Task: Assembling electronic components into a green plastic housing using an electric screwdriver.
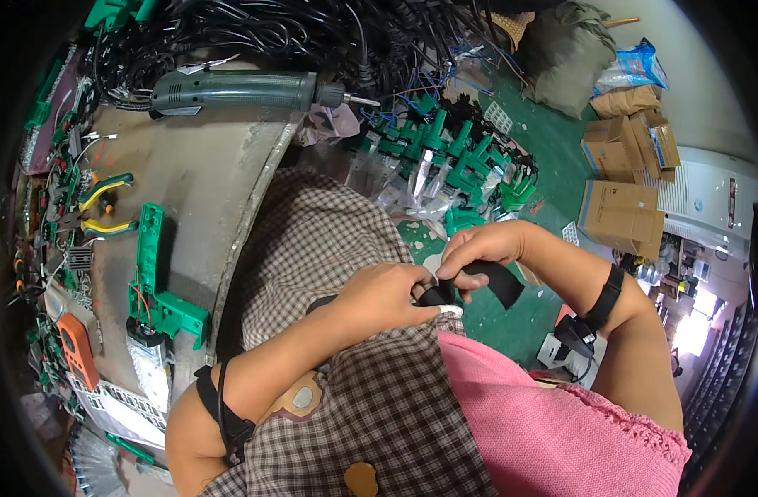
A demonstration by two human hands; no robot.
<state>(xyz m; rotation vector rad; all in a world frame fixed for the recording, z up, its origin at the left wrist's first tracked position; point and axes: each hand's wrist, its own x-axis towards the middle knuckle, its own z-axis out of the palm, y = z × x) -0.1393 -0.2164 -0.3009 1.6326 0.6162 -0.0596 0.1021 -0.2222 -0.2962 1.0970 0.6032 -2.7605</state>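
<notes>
Both hands meet above my lap, over a checked apron [312,224]. My left hand [385,294] is closed around the curled part of a wide black strap [499,283]. My right hand [485,250] pinches the same strap, and its loose end hangs out to the right below the fingers. A small whitish piece [433,263] shows between the two hands; its kind cannot be made out. Another bit of white [451,311] sits by the left fingertips. My fingers partly hide the strap's middle.
On the bench [221,157] at left lie an electric screwdriver [238,91], pliers [105,192], an open green tool housing [151,257] with wires, and an orange meter [77,351]. Black cables [312,33] heap behind. Green tool parts [462,157] pile on the floor near cardboard boxes [619,215].
</notes>
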